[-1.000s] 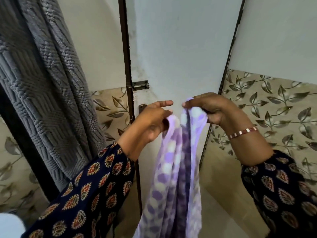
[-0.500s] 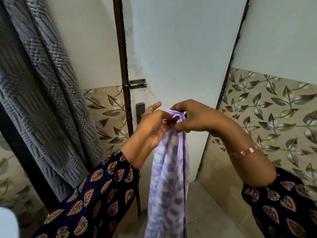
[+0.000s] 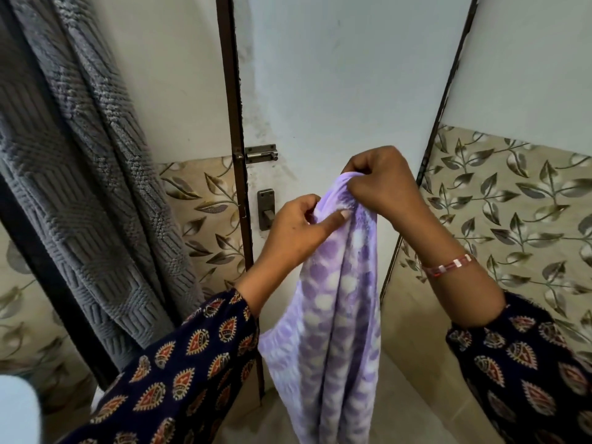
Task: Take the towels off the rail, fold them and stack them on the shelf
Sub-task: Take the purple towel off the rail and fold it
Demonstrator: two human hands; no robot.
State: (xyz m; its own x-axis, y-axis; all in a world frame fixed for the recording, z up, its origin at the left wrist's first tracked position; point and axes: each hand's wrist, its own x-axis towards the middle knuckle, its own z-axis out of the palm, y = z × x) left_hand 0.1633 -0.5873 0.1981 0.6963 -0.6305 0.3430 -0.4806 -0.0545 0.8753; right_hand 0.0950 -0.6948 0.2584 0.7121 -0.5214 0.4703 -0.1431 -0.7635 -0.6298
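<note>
Towel position: purple towel (image 3: 336, 315) hangs straight down from both hands, off any rail; its long axis runs vertical, the gathered top edge at the hands, the free end out of view below the lower picture border
Key relation: top edge sits between the two hands, which are close together; the bulk of the cloth lies directly beneath them, between the sleeves; judged, the coming fold depends on finding and spreading the two top corners sideways
Right hand (image 3: 384, 184): higher of the two and at the very top of the cloth; fingers curled shut, pinching the bunched top edge; it appears to carry most of the weight
Left hand (image 3: 298, 229): just below and to the left of the right hand, touching the same gathered edge; fingers partly curled around a fold, index finger lying out along the cloth; grip looser than the right
Nearer hand: both equally near the edge; left is better placed to slide outward along it
Grey towel (image 3: 83, 193): hanging well to the left of the left hand, not touched; its support is out of view
Shelf: not in view
Task stage, judged: folding of the purple towel just beginning; grey towel not yet taken
</note>
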